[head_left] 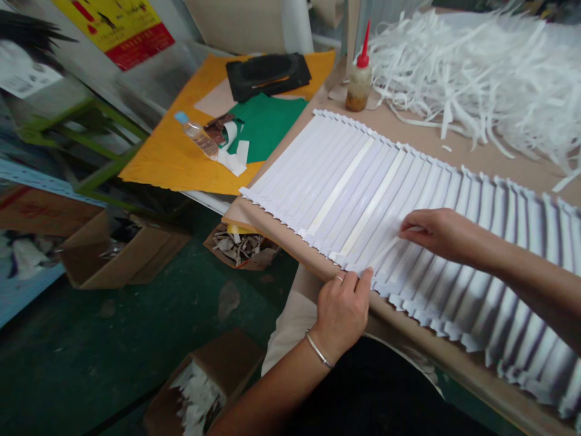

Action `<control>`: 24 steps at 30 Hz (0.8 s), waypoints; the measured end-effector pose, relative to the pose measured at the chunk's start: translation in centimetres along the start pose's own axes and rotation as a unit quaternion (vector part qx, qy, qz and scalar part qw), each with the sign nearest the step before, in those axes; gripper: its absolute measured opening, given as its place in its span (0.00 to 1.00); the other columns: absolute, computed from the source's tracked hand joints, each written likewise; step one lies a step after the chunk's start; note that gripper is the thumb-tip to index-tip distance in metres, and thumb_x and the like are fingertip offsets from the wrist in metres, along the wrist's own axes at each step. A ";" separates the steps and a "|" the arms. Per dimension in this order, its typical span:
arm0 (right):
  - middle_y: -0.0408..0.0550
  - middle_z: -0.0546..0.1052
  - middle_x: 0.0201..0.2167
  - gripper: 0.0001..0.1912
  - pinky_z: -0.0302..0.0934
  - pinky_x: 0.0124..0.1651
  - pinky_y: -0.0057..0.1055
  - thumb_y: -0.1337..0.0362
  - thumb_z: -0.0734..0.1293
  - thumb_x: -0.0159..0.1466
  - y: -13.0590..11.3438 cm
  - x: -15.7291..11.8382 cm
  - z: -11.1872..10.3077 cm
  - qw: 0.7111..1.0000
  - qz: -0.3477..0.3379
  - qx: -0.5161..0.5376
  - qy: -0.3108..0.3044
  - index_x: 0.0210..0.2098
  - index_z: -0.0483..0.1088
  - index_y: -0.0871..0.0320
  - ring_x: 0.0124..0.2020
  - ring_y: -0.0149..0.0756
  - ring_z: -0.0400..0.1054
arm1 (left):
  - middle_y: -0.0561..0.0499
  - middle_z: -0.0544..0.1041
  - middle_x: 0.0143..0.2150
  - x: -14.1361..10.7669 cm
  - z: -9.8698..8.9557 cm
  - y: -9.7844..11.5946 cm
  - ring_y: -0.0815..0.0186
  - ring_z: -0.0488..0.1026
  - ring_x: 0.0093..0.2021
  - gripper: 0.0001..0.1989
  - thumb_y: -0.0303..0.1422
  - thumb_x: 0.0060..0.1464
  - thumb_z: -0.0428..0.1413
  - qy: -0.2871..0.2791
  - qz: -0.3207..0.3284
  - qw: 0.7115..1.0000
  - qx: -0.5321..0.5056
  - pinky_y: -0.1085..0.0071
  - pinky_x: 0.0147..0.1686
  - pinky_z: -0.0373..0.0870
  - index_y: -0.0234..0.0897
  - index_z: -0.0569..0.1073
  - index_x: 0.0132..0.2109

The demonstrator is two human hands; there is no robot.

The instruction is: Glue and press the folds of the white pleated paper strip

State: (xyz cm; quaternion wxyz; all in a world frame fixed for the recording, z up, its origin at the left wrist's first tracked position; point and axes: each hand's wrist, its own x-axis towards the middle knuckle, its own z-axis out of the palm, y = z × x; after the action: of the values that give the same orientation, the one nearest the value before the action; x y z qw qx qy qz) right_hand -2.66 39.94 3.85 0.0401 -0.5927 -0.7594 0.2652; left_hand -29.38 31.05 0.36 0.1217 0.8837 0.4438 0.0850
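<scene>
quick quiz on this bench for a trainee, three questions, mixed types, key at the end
1. True or false: the bottle with the red nozzle stands upright.

2. Multiple choice: where is the big heap of white shreds?
A. On the orange sheet
B. On the brown table, beyond the row of white strips
C. In a box on the floor

3. Fill in: the ____ hand pinches a thin white strip over the row.

Key:
1. True.
2. B.
3. Right: the right hand pinches it, while the left hand, with a bangle at its wrist, touches the row's near edge.
</scene>
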 end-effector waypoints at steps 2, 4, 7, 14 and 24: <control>0.46 0.82 0.32 0.09 0.63 0.39 0.34 0.58 0.65 0.64 1.8 0.8 -1.9 0.999 0.026 -0.008 0.020 0.34 0.76 0.53 0.35 0.40 0.76 | 0.48 0.75 0.40 0.0 0.1 -0.1 0.60 0.73 0.40 0.19 0.30 0.69 0.47 0.005 0.000 1.000 -0.007 0.61 0.38 0.72 0.39 0.69 0.64; 0.47 0.81 0.31 0.09 0.63 0.39 0.35 0.57 0.66 0.64 3.2 1.6 -3.3 0.997 0.057 -0.015 0.041 0.33 0.76 0.53 0.34 0.42 0.76 | 0.48 0.75 0.40 0.0 0.2 -0.2 0.60 0.73 0.39 0.19 0.29 0.69 0.47 0.010 -0.003 1.000 -0.014 0.61 0.37 0.72 0.39 0.69 0.63; 0.47 0.81 0.31 0.10 0.63 0.39 0.35 0.56 0.66 0.63 4.2 2.7 -4.0 0.995 0.079 -0.029 0.056 0.33 0.75 0.54 0.35 0.42 0.76 | 0.49 0.74 0.38 0.1 0.3 -0.3 0.60 0.73 0.38 0.19 0.28 0.68 0.48 0.021 -0.008 1.000 -0.019 0.61 0.36 0.71 0.39 0.70 0.62; 0.48 0.81 0.33 0.12 0.63 0.39 0.34 0.54 0.64 0.63 4.4 4.0 -3.1 0.995 0.077 -0.050 0.035 0.34 0.75 0.55 0.36 0.42 0.76 | 0.48 0.74 0.37 0.3 0.4 -0.4 0.60 0.72 0.37 0.19 0.26 0.66 0.49 0.029 -0.009 0.999 -0.034 0.62 0.36 0.70 0.39 0.71 0.61; 0.47 0.81 0.30 0.10 0.61 0.37 0.34 0.55 0.66 0.63 5.2 4.6 -2.9 0.995 0.069 -0.057 0.032 0.33 0.75 0.54 0.33 0.41 0.75 | 0.49 0.75 0.38 0.3 0.2 -0.4 0.58 0.73 0.38 0.19 0.26 0.66 0.49 0.026 -0.014 0.998 -0.054 0.59 0.37 0.72 0.39 0.70 0.61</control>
State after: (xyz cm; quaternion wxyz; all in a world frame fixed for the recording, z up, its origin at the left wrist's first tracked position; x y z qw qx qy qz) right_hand 1.63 46.04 2.85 0.0120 -0.6533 -0.7290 0.2041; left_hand -29.44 31.45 0.07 0.1593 0.8670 0.4539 0.1300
